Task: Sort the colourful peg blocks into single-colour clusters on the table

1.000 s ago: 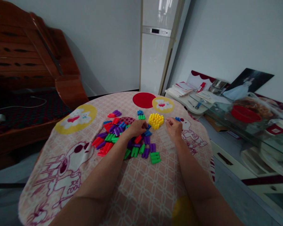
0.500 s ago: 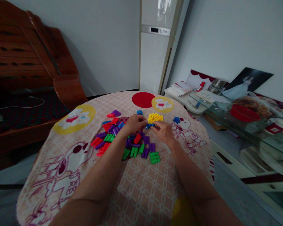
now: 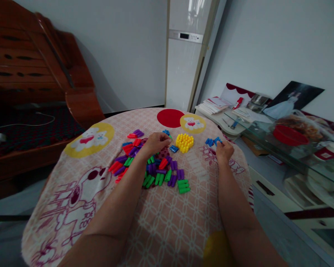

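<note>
My right hand (image 3: 225, 150) pinches a blue plastic piece (image 3: 217, 140) at the right of the table, beside another blue piece (image 3: 209, 142) on the cloth. My left hand (image 3: 158, 142) hovers at the back of a mixed pile, fingers curled together. A bit of green shows by its fingertips; whether it is held is unclear. Purple pieces (image 3: 173, 181), green pieces (image 3: 183, 186) and red pieces (image 3: 163, 163) lie in the pile. Between the hands sits a cluster of yellow pieces (image 3: 184, 142), with a blue piece (image 3: 173, 148) at its left edge.
A patterned cloth (image 3: 167, 222) covers the round table. On the right stands a glass-topped cabinet with a red bowl (image 3: 290, 135) and papers (image 3: 213, 104). A wooden bench (image 3: 80, 100) is at the left, a tall white air conditioner (image 3: 183, 70) behind.
My right hand has moved from beside the yellow cluster to the blue piece on the right, carrying a blue piece. My left hand has drawn slightly left, away from the yellow cluster.
</note>
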The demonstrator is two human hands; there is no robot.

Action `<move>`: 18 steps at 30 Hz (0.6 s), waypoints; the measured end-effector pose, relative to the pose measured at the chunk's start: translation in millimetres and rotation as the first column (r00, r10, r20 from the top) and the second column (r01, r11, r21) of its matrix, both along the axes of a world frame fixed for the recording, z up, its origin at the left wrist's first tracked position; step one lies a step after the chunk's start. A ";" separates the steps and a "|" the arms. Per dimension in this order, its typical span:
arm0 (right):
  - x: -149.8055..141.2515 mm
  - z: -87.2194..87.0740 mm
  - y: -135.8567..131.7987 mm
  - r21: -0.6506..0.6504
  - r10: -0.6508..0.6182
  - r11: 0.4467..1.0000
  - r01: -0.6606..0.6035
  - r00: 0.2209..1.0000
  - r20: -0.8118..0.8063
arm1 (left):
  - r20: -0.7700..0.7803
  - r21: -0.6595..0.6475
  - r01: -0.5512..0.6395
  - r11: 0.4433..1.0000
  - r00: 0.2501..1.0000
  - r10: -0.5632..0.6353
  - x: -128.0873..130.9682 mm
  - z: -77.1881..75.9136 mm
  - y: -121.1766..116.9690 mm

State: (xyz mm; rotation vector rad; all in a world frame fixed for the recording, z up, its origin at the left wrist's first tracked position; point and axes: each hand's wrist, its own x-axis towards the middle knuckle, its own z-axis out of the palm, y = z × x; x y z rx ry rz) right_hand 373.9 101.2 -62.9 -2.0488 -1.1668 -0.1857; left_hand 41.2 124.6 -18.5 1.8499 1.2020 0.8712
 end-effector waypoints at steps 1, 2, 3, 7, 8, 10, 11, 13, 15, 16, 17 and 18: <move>-0.3 -1.2 0.9 -0.023 0.003 1.000 -0.003 1.000 0.013 | -0.002 -0.002 0.003 1.000 1.000 -0.003 0.0 0.4 -0.4; -0.9 -2.0 1.5 -0.045 0.011 0.999 -0.009 1.000 0.027 | -0.002 -0.007 0.005 1.000 1.000 -0.005 -0.2 1.1 -1.0; -1.5 -2.3 1.9 -0.065 0.021 0.998 -0.018 0.999 0.041 | -0.002 -0.015 0.007 1.000 1.000 -0.007 -0.8 2.3 -1.9; -3.1 -1.7 1.7 -0.153 0.056 0.987 -0.044 0.996 0.073 | 0.000 -0.037 -0.009 0.999 1.000 0.009 -7.1 7.9 -3.9; -3.3 -1.4 1.4 -0.169 0.061 0.985 -0.047 0.995 0.081 | 0.003 -0.038 -0.020 0.999 1.000 0.020 -9.8 8.6 -3.3; -3.5 -1.1 0.6 -0.179 0.069 0.982 -0.051 0.993 0.099 | -0.005 -0.026 -0.053 0.998 0.999 0.053 -16.6 8.8 -1.0; -3.7 -0.9 0.1 -0.171 0.073 0.984 -0.054 0.991 0.108 | -0.024 -0.012 -0.078 0.997 0.997 0.077 -20.6 8.6 0.4; -4.7 -0.5 -1.4 -0.125 0.071 0.991 -0.056 0.991 0.113 | -0.104 0.045 -0.139 0.989 0.984 0.143 -29.1 8.4 2.9; -7.2 0.4 -3.4 -0.049 0.051 0.998 -0.046 0.993 0.104 | -0.216 0.121 -0.199 0.972 0.951 0.221 -37.1 9.2 4.2; -9.2 1.0 -4.4 -0.007 0.038 0.999 -0.038 0.995 0.097 | -0.275 0.155 -0.220 0.963 0.927 0.256 -40.5 9.8 4.3; -11.6 1.6 -5.4 0.032 0.028 0.999 -0.031 0.996 0.091 | -0.332 0.178 -0.233 0.956 0.900 0.281 -43.1 10.4 4.2; -14.5 2.2 -6.3 0.065 0.026 0.997 -0.032 0.996 0.088 | -0.385 0.189 -0.237 0.953 0.875 0.294 -45.1 10.8 4.0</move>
